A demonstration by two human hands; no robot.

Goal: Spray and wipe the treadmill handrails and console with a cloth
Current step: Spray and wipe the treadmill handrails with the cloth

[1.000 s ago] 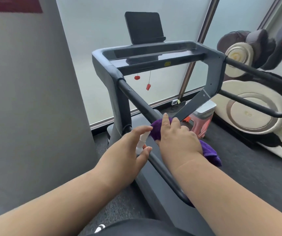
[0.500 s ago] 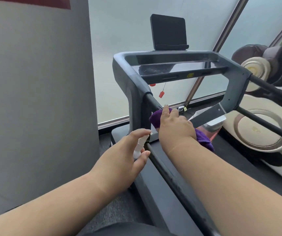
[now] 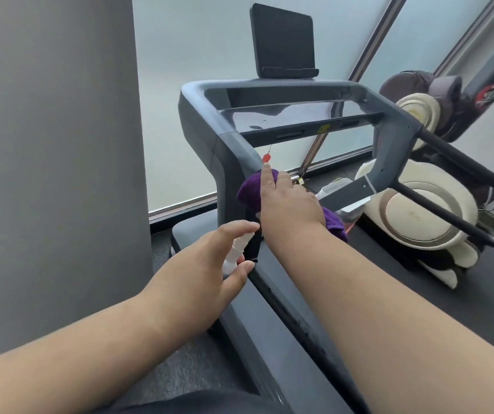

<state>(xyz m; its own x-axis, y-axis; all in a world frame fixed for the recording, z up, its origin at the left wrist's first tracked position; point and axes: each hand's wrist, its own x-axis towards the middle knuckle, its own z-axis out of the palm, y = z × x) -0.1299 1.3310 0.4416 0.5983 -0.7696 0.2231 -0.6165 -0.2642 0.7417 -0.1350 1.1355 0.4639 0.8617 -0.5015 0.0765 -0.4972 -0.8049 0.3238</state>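
My right hand [image 3: 289, 201] grips a purple cloth [image 3: 250, 191] wrapped over the top of the treadmill's left handrail [image 3: 296, 321], just below the grey console frame [image 3: 210, 121]. Its index finger points up along the frame. My left hand [image 3: 207, 273] holds a small white spray bottle [image 3: 235, 253] just left of the rail, fingers curled around it. The glossy console panel [image 3: 293, 115] and a dark screen [image 3: 283, 40] sit above. The right handrail [image 3: 467, 165] runs off to the right.
A grey wall [image 3: 51, 144] stands close on the left. Frosted glass [image 3: 192, 55] is behind the treadmill. A cream and brown exercise machine [image 3: 419, 210] sits to the right. A red safety clip [image 3: 266, 157] hangs under the console. The treadmill deck [image 3: 389, 279] lies below.
My right hand has slid the purple cloth up the left handrail to its junction with the console frame. My left hand followed with the spray bottle, and my view moved closer.
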